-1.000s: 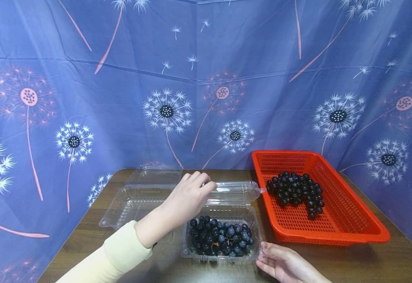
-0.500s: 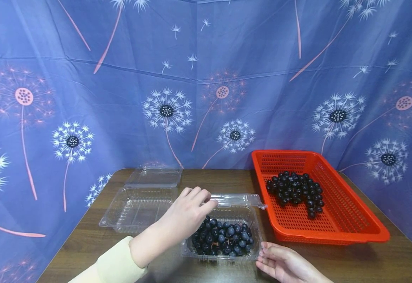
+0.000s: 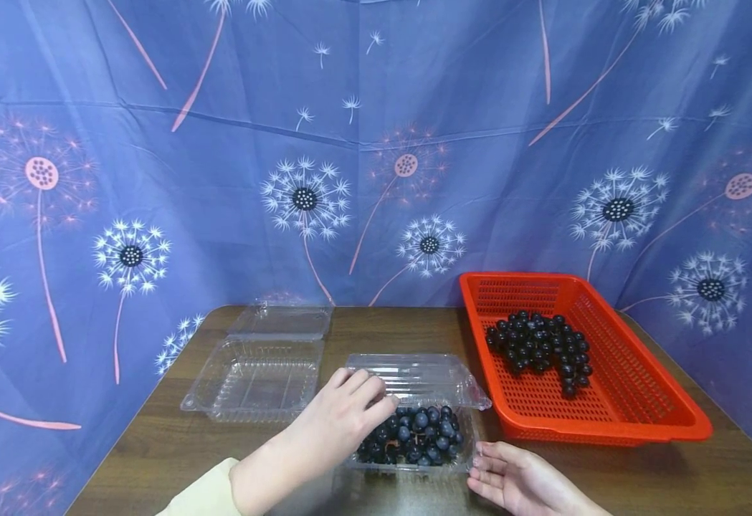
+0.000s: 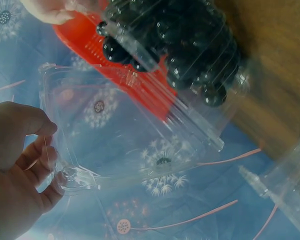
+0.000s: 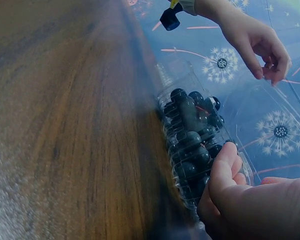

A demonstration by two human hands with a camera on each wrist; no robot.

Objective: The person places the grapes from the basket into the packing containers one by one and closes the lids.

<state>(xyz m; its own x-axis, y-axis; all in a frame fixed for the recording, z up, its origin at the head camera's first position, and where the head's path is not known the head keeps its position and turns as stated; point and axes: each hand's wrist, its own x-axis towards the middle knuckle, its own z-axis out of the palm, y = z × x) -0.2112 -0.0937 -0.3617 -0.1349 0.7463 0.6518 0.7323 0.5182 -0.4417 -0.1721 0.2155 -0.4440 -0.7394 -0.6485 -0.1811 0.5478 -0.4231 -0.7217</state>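
Left hand (image 3: 343, 416) is pinching the clear plastic lid (image 3: 424, 373) at nine o'clock; right hand (image 3: 517, 476) is gripping the grape clamshell (image 3: 469, 433) at four — such bracing is probably helping alignment.

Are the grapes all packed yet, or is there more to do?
Done: round black grapes sit in a clear plastic box.
In hand: the left hand pinches that box's clear plastic lid, not yet shut, and the right hand holds the box's side.
Probably left: closing the lid, then maybe packing the black grape bunch from the red rectangular plastic basket into the other open clear plastic box.
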